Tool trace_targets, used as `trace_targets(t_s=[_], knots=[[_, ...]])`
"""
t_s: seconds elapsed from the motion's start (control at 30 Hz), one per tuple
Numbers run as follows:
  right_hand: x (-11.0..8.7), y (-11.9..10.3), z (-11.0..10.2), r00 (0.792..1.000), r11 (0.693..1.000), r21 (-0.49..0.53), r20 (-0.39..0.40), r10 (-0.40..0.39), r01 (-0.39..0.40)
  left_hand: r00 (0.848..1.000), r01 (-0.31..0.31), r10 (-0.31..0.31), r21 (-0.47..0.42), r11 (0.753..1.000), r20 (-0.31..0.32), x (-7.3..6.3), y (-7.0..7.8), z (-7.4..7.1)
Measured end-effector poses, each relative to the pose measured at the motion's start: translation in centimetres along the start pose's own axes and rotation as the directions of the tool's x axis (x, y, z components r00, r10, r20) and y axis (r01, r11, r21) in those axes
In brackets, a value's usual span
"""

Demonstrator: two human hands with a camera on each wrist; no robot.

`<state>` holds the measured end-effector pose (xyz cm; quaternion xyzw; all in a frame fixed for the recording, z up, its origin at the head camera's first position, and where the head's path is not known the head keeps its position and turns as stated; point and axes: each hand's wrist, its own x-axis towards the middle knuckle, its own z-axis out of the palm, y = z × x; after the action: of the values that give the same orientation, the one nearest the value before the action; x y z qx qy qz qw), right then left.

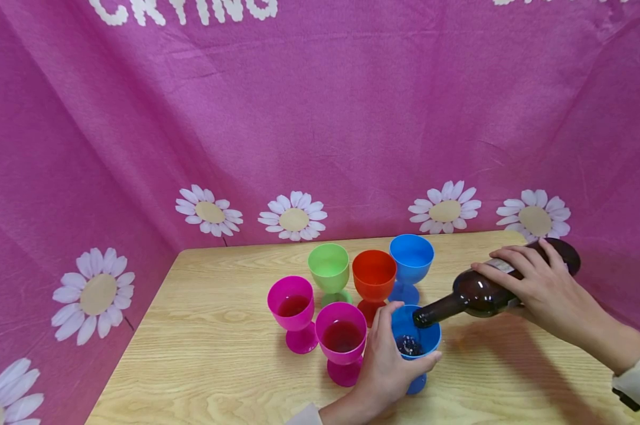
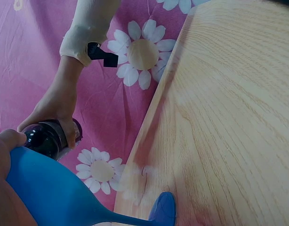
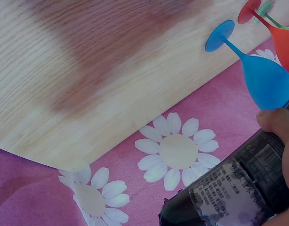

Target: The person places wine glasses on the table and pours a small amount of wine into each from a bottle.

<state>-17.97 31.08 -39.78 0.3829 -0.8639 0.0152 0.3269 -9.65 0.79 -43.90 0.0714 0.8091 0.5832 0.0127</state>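
Observation:
My right hand (image 1: 545, 289) grips a dark glass wine bottle (image 1: 482, 293), tilted with its neck down to the left. The bottle's mouth is over the rim of the near blue goblet (image 1: 430, 340), where dark, bubbly liquid (image 1: 408, 345) shows inside. Around that goblet's bowl curl the fingers and thumb of my left hand (image 1: 386, 366). Its blue bowl (image 2: 55, 188) and foot fill the lower part of the left wrist view. In the right wrist view the bottle's printed label (image 3: 229, 193) faces the camera.
Two pink goblets (image 1: 290, 285) (image 1: 341, 316) with red liquid stand left of my left hand. Behind are a green goblet (image 1: 328, 265), a red goblet (image 1: 374, 274) and another blue goblet (image 1: 411, 260). A pink flowered cloth (image 1: 325, 118) hangs behind the wooden table (image 1: 203, 354).

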Motion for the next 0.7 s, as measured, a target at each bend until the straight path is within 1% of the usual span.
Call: trace_targets(t_s=[0.7], knots=[[-0.09, 0.37, 0.06, 1.0, 1.0, -0.013, 0.007, -0.016, 0.016, 1.0, -0.013, 0.013, -0.005, 1.0, 0.006, 0.1, -0.02, -0.03]])
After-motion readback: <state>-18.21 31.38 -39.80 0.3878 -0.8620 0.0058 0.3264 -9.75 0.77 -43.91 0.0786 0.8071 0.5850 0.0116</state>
